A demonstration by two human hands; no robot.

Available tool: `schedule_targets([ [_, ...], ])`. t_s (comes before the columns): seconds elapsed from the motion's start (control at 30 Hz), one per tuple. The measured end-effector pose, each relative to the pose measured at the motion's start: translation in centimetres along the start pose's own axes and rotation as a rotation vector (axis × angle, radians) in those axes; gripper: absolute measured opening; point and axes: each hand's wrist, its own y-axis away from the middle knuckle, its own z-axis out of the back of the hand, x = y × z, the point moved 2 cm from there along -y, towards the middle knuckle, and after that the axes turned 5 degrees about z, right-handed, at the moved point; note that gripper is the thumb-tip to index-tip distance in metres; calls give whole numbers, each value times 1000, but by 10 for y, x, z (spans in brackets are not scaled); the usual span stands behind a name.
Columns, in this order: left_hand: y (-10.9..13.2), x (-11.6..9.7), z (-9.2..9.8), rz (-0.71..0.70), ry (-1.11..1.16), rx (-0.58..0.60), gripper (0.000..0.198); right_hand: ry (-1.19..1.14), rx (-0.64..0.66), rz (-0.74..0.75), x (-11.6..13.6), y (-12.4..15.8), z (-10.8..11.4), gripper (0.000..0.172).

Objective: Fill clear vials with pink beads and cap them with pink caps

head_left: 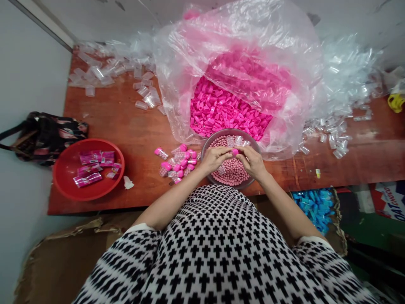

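The left grip [215, 159] and right grip [251, 162] pinch a small pink cap [235, 152] over a metal bowl [221, 134] of pink pellets [230, 175]; fingers partly hide it, its long axis apparently lying crosswise.

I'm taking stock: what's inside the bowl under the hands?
The bowl holds a heap of pink balls with a few clear tubes lying on it. The balls cover its floor, and the left hand and right hand hide the middle.
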Motion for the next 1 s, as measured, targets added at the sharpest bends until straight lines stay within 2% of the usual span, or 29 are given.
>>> schedule_targets([
  [0.1, 0, 1, 1, -46, -79, 22, 29, 53, 12, 7, 0, 6, -6, 23],
  [0.2, -1, -4, 1, -68, -155, 27, 28, 92, -28, 5, 1, 10, -6, 21],
  [0.33, -3, -14, 1, -66, -62, 30, 29, -4, -70, -29, 4, 2, 3, 18],
  [0.43, -4, -17, 4, -21, 32, 4, 31, -26, -39, -37, 5, -8, 9, 17],
  [0.57, -1, -13, 7, 22, 32, -30, 29, 23, 13, 32, 9, -10, 8, 16],
  [0.73, 7, -14, -2, -53, -77, 10, 25, 88, 86, 94, 10, 4, 4, 16],
  [0.83, 6, -16, -6, -11, -165, -53, 26, 98, 68, 88, 4, 2, 3, 16],
  [0.9, 3, -13, -6, 42, -122, -84, 26, 60, 47, 47, -1, -5, 1, 16],
  [1.0, -1, 0, -5, 151, 149, -54, 31, -122, 25, -107, -6, -15, -2, 17],
])
